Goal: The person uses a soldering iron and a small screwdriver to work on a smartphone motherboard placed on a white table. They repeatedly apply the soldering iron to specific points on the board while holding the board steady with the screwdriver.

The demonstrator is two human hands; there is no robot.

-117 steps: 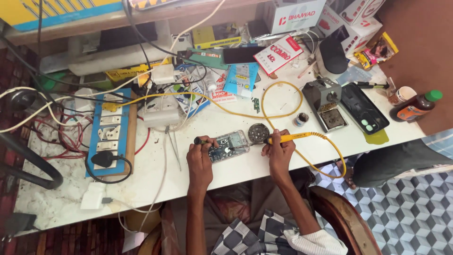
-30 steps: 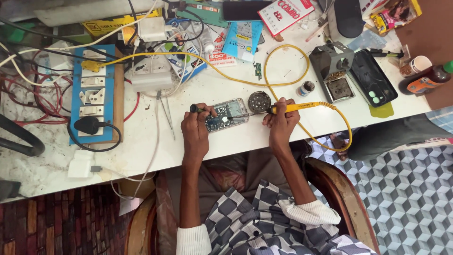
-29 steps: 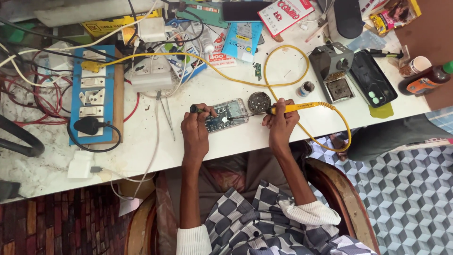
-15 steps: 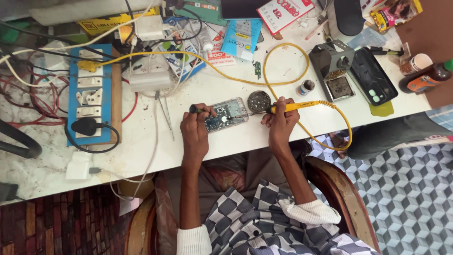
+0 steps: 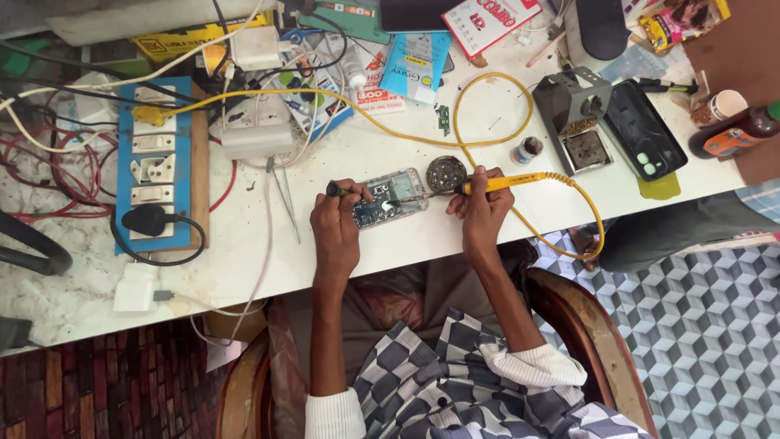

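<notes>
An opened phone with its circuit board bare (image 5: 390,199) lies on the white table (image 5: 244,268) near the front edge. My left hand (image 5: 337,223) rests at the phone's left end, closed on a thin dark-handled tool (image 5: 335,190) that points at the board. My right hand (image 5: 481,205) is closed on a yellow-handled soldering iron (image 5: 508,181); its tip reaches left onto the board. The iron's yellow cable (image 5: 487,81) loops over the table and off its edge. A round metal tin (image 5: 446,172) sits just above my right hand.
A blue power strip (image 5: 158,158) with a black plug (image 5: 146,219) lies at the left among tangled wires. Tweezers (image 5: 284,195) lie left of the phone. A soldering stand (image 5: 573,102), a black phone cover (image 5: 642,130), a small jar (image 5: 528,149) and a bottle (image 5: 735,138) stand at the right.
Both hands stay at the phone with the same tools. The view has shifted a little, so the table sits higher in the picture than four seconds ago.
</notes>
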